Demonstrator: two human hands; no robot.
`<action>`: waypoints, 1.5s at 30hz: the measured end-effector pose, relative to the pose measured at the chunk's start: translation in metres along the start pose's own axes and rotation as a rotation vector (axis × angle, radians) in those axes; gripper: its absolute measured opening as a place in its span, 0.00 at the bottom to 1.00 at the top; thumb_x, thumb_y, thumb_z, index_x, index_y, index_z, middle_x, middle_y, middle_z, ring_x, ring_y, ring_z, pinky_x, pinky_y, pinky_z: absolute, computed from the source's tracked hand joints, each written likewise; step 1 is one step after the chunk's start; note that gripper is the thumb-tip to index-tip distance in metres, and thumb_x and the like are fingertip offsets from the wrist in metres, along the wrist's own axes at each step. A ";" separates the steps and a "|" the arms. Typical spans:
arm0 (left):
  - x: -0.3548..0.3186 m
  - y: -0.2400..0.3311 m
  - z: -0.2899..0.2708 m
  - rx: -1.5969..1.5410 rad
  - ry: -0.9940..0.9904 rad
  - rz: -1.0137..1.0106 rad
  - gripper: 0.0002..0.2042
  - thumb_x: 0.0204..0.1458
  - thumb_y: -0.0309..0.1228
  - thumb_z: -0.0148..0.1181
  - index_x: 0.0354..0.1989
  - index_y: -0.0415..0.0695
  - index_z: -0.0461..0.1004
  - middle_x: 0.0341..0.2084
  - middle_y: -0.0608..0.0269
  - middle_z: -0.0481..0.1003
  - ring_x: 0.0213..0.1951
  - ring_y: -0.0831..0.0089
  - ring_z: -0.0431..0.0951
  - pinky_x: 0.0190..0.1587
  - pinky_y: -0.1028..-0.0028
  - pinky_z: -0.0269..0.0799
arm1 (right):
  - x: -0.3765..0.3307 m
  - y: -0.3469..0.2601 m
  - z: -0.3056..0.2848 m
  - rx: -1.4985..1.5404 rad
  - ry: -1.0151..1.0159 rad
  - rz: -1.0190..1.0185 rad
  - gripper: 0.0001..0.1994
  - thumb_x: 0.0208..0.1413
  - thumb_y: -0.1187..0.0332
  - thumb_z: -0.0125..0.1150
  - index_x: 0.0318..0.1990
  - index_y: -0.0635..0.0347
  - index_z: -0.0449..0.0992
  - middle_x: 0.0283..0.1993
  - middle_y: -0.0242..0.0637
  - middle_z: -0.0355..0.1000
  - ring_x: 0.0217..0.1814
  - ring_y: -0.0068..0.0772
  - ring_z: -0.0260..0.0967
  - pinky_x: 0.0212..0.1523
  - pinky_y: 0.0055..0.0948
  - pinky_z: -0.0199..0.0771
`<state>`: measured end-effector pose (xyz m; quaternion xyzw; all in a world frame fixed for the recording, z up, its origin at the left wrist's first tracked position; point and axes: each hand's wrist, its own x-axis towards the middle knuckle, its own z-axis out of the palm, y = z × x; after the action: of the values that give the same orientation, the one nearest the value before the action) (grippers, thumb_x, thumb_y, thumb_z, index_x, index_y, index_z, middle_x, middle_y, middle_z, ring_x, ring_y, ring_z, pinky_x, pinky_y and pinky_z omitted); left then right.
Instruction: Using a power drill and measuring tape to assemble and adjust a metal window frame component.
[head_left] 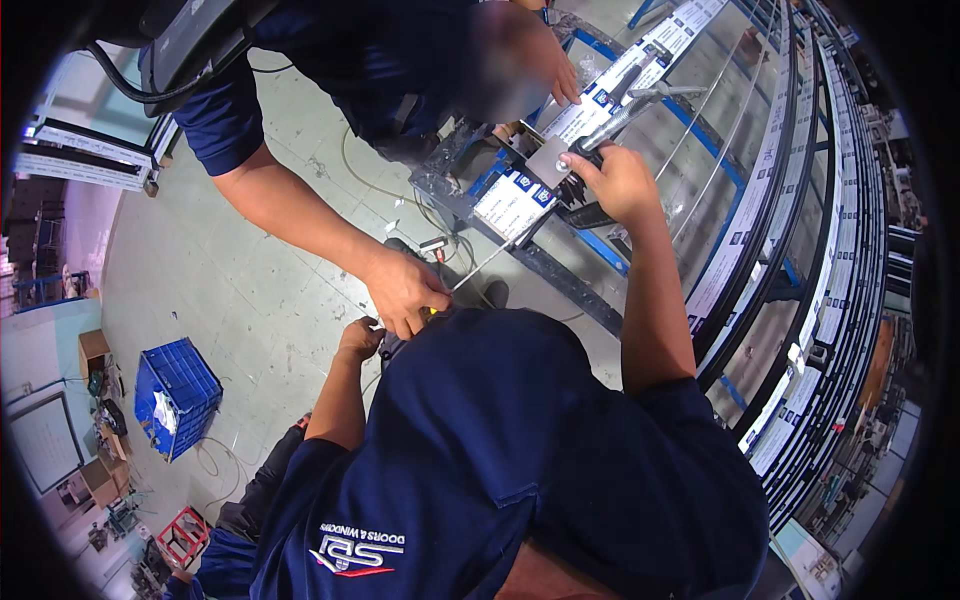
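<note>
My right hand (620, 182) is closed at the near end of a silver clamp (612, 128), its thumb by a round metal pad on a grey plate (546, 162). Its other fingers are mostly hidden. Beneath the clamp lies a long metal profile (512, 205) covered in white and blue printed film. Down at the left, my left hand (360, 338) is curled round something dark, partly hidden by my shirt. Just above it, a co-worker's hand (405, 290) grips a screwdriver (485, 268) whose long shaft points to the profile's end. The co-worker's other hand (560, 70) rests by the profile.
A blue-edged metal work frame (570, 280) carries the profile. Many film-covered profiles (810, 350) are racked along the right. The co-worker (360, 70) stands opposite me. On the tiled floor are cables and a blue crate (180, 395) at left.
</note>
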<state>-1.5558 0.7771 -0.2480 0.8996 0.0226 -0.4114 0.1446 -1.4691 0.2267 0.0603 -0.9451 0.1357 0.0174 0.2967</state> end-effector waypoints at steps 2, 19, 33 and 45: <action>0.001 -0.003 0.001 -0.006 -0.008 0.004 0.26 0.58 0.46 0.66 0.60 0.42 0.83 0.58 0.42 0.83 0.61 0.47 0.82 0.66 0.59 0.77 | 0.001 0.001 0.000 0.003 -0.027 0.020 0.29 0.64 0.43 0.70 0.43 0.69 0.84 0.36 0.58 0.82 0.44 0.62 0.82 0.48 0.49 0.79; 0.012 -0.019 0.077 -0.092 -0.003 0.014 0.26 0.60 0.49 0.64 0.58 0.42 0.84 0.54 0.40 0.84 0.58 0.46 0.84 0.64 0.57 0.78 | 0.010 -0.001 0.018 -0.103 -0.029 0.079 0.34 0.63 0.37 0.70 0.41 0.71 0.84 0.26 0.51 0.77 0.29 0.44 0.73 0.39 0.43 0.75; -0.014 -0.030 0.097 -0.092 -0.014 -0.019 0.25 0.60 0.45 0.67 0.60 0.42 0.82 0.52 0.42 0.85 0.58 0.46 0.84 0.64 0.58 0.78 | 0.007 0.000 0.025 -0.156 0.015 0.035 0.34 0.64 0.36 0.67 0.45 0.68 0.86 0.38 0.60 0.82 0.44 0.64 0.81 0.49 0.50 0.79; -0.015 -0.017 0.083 -0.126 0.000 -0.013 0.25 0.61 0.46 0.66 0.59 0.40 0.82 0.52 0.39 0.84 0.58 0.45 0.84 0.63 0.58 0.78 | 0.009 0.000 0.022 -0.109 0.003 0.023 0.33 0.64 0.38 0.68 0.44 0.68 0.86 0.36 0.60 0.82 0.41 0.64 0.80 0.46 0.50 0.78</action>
<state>-1.6293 0.7716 -0.2919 0.8885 0.0544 -0.4102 0.1984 -1.4591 0.2370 0.0411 -0.9583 0.1460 0.0267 0.2443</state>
